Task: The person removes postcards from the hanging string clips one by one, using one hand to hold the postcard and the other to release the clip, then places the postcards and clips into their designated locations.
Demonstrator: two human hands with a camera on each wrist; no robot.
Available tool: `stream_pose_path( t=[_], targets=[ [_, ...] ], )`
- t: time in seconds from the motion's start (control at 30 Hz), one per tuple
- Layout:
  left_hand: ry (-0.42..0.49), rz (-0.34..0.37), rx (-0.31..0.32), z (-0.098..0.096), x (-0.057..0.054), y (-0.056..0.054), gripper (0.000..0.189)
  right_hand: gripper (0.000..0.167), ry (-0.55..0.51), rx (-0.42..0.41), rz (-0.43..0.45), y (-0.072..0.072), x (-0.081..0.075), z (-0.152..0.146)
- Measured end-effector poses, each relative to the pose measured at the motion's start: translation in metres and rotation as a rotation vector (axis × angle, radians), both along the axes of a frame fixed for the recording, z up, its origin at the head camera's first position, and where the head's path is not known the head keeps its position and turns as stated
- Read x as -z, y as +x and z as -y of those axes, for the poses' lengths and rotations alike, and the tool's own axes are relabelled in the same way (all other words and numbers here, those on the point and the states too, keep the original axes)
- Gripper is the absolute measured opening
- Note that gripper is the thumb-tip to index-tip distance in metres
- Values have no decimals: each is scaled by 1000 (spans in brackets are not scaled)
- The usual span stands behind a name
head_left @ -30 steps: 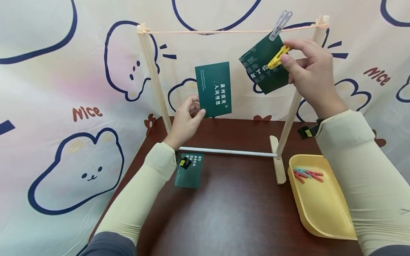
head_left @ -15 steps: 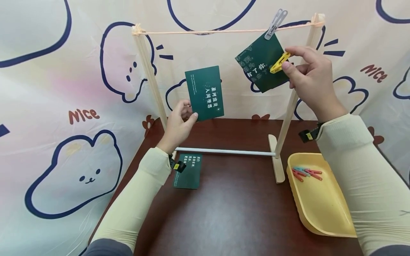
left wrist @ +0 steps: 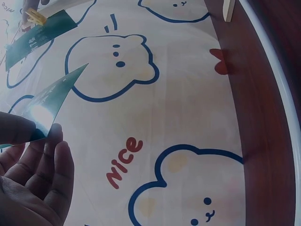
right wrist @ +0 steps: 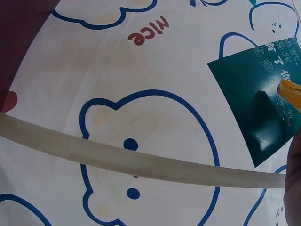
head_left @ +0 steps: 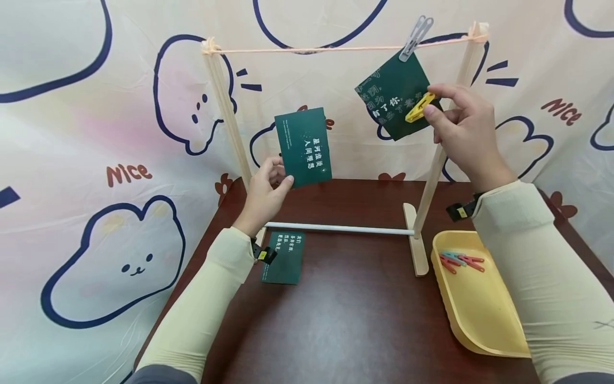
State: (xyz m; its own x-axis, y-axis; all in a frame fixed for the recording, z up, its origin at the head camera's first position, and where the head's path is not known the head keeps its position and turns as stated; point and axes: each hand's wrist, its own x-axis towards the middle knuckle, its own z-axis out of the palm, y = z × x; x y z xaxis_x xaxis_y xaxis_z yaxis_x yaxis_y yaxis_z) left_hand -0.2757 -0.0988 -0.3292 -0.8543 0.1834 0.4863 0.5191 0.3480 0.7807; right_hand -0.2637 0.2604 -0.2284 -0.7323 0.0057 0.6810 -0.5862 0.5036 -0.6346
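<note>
My left hand (head_left: 265, 193) pinches a dark green printed card (head_left: 304, 146) by its lower left corner, below the string. In the left wrist view that card (left wrist: 56, 92) is seen nearly edge-on between thumb and fingers. Up at the right, my right hand (head_left: 467, 128) pinches a yellow clothespin (head_left: 420, 107) in front of a second green card (head_left: 390, 93). This card hangs tilted from the string (head_left: 307, 50) by a grey clothespin (head_left: 416, 38). In the right wrist view the yellow clothespin (right wrist: 290, 92) overlaps the hanging card; whether they touch, I cannot tell.
The string spans two wooden posts (head_left: 434, 181), joined low down by a white rod (head_left: 336, 228). A third green card (head_left: 284, 266) lies on the brown table (head_left: 355, 320) at left. At right, a yellow tray (head_left: 448, 309) holds several red and blue clothespins (head_left: 472, 262).
My left hand has moved left and down with its card. My right hand has lowered slightly with the yellow clothespin, while the hanging card stays clipped to the string.
</note>
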Motion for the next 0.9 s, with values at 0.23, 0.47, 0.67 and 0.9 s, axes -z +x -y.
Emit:
stream_pose_path(
  t=[0.23,0.47,0.67,0.9],
  targets=[
    [-12,-5,-14,6,6,-2,30,37,-11,5,12,0,7,-5],
    [-28,-20,-28,10,8,-1,33,36,-74,-17,26,3,9,-9],
    [-28,-22,-28,13,7,1,34,36,-78,-26,15,3,12,-13],
    [-4,-18,-30,17,15,6,32,38,-74,23,42,5,22,-19]
  ],
)
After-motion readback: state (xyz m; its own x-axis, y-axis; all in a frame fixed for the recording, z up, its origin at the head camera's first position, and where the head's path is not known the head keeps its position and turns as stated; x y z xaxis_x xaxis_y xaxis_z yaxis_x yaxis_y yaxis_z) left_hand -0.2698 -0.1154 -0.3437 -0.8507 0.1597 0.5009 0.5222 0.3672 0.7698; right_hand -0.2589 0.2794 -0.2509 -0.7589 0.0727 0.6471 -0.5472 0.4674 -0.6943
